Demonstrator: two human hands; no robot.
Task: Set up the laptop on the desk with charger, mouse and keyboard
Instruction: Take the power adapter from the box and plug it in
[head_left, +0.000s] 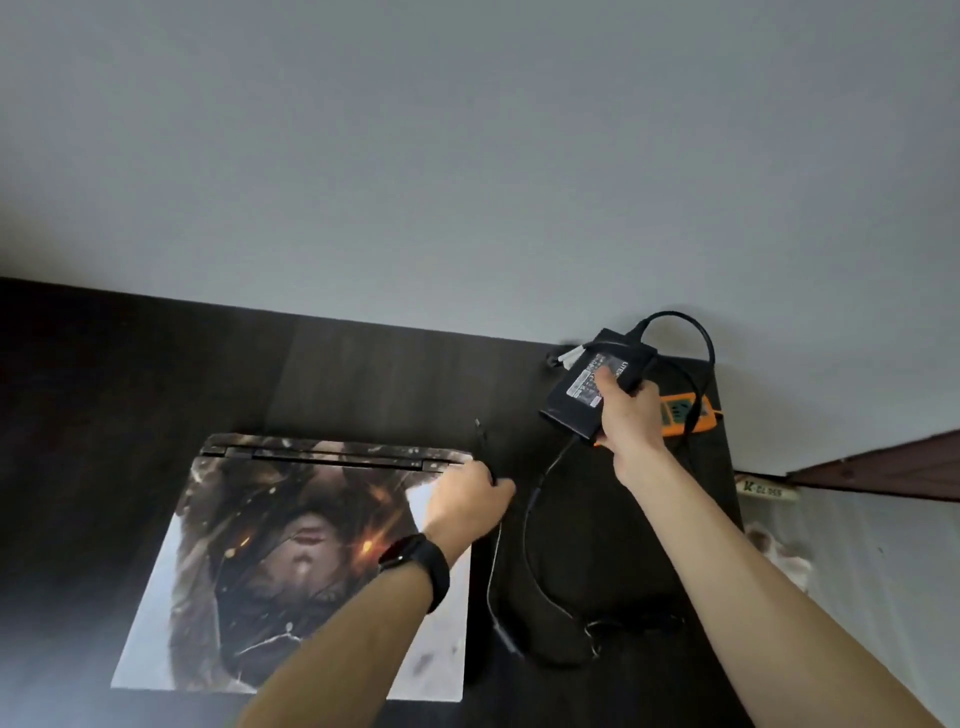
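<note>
A dark wood-grain desk (156, 374) stands against a plain pale grey wall (415, 156), its far edge meeting the wall and its right end stopping short of a light surface (883, 571) printed with faint pictures, with a reddish-brown wooden edge (883, 467) above that.

The laptop (311, 561) lies shut on the near left part of the desk, hinge toward the wall, its lid covered by a printed skin of a face with sparks. The left hand (467, 499), with a black watch (415, 566) on the wrist, is closed around the thin black charger cord (530, 519) just past the laptop's far right corner; the cord's plug tip (480, 428) sticks up beyond the fingers. The cord loops down over the dark desk to the right of the laptop and curls near the front edge.

The right hand (628, 415) is clamped on the black charger brick (587, 384), held above the desk's far right corner with its label side up. A thicker black mains cable (696, 332) arcs from the brick's top end against the wall and drops toward an orange power strip (685, 410) lying at that corner, partly hidden behind the hand.
</note>
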